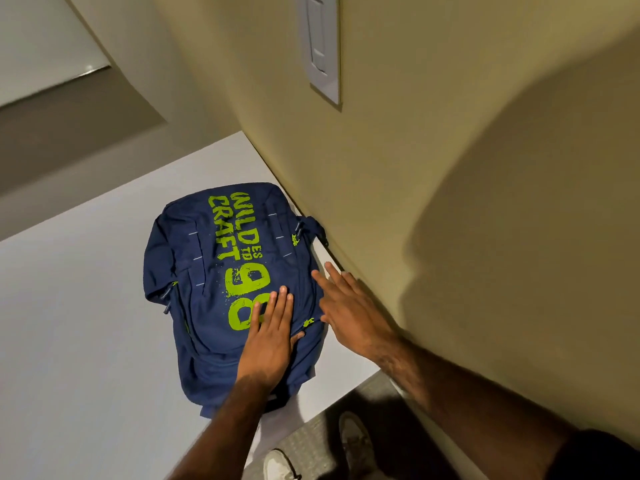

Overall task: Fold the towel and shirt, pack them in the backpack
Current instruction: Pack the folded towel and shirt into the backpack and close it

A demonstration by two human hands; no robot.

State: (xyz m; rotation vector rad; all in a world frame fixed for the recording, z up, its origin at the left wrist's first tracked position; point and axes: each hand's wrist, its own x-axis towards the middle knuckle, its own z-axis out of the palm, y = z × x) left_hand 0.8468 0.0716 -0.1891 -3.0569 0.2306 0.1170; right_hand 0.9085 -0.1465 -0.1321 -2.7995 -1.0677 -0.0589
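Since neither towel nor shirt is seen anywhere, and the navy fabric backpack with lime-green lettering (214, 271) lies flat and seemingly zipped on the white surface (69, 323) just beside the beige wall (415, 168), it cannot be told whether packing is finished or not begun. The left hand (273, 334) is laid flat on the backpack's front, fingers straight and pressed together. The right hand (349, 310) is held at its wall-side edge, fingers straight and slightly spread; contact cannot be told.

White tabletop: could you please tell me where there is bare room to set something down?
Bare white tabletop lies left of the navy fabric backpack and beyond it. It is crowded between the backpack and the beige wall, where the right hand is.
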